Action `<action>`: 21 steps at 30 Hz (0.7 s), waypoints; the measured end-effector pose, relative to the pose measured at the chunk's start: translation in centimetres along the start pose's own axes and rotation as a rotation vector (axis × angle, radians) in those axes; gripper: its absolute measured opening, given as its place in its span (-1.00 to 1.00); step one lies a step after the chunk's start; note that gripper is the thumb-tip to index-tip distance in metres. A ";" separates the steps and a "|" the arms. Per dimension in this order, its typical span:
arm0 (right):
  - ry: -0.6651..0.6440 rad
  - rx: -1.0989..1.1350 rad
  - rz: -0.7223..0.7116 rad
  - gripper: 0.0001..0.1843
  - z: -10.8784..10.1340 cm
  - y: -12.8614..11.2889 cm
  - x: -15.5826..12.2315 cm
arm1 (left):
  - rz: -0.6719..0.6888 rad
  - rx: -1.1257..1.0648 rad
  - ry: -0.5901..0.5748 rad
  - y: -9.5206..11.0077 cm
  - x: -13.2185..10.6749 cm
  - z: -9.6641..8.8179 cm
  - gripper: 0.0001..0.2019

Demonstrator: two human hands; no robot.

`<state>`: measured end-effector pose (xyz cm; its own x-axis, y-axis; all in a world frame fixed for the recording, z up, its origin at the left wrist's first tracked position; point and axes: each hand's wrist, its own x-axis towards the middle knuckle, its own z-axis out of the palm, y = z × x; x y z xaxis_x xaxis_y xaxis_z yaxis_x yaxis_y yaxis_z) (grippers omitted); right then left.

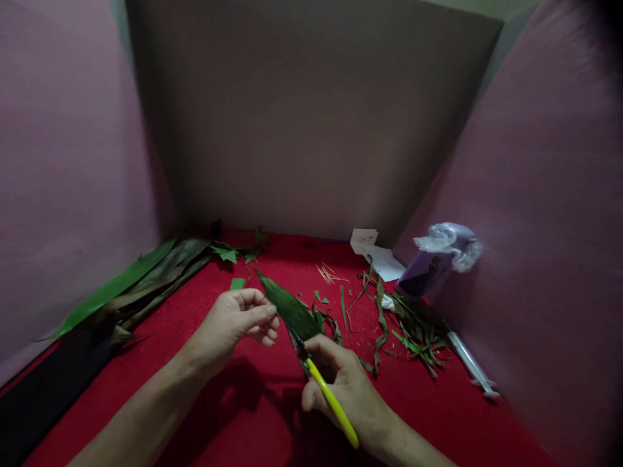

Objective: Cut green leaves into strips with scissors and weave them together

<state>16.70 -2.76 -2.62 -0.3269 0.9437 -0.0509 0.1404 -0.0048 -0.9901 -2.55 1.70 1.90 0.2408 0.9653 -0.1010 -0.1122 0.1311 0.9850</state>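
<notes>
My left hand (238, 322) pinches the edge of a dark green leaf (287, 306) that points up and to the left above the red cloth (204, 402). My right hand (343, 386) is closed round yellow-handled scissors (331, 402), and their blades meet the leaf's lower end between the two hands. The blade tips are hidden behind the leaf.
Long green and dried leaves (131, 285) lie along the left wall. Cut leaf scraps (409, 327) litter the right side. Thin sticks (329, 274), white paper (377, 253), a purple container wrapped in plastic (435, 256) and a clear syringe-like tool (470, 363) lie at the right. Pink and brown panels enclose the space.
</notes>
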 end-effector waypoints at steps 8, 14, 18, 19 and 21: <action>-0.030 -0.030 -0.084 -0.64 0.2 -1.5 -0.9 | -0.001 0.012 -0.003 1.1 -1.0 0.4 -0.85; 0.075 -0.295 -0.288 -0.53 -0.5 -1.6 -1.1 | 0.004 0.035 -0.023 2.4 -1.9 0.9 -0.85; 0.119 -0.404 -0.338 -0.49 -0.8 -2.0 -1.2 | 0.006 0.029 -0.012 2.8 -1.9 1.2 -0.87; 0.126 -0.421 -0.348 -0.49 -0.8 -2.2 -1.2 | 0.005 0.029 -0.009 2.9 -1.9 1.2 -0.87; 0.141 -0.442 -0.369 -0.49 -0.9 -2.5 -1.1 | 0.000 0.033 0.000 3.1 -1.7 1.4 -0.86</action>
<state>17.55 -3.51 0.00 -0.3054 0.8917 0.3340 0.4266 0.4417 -0.7892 -1.97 0.14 5.31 0.2410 0.9652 -0.1012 -0.0808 0.1238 0.9890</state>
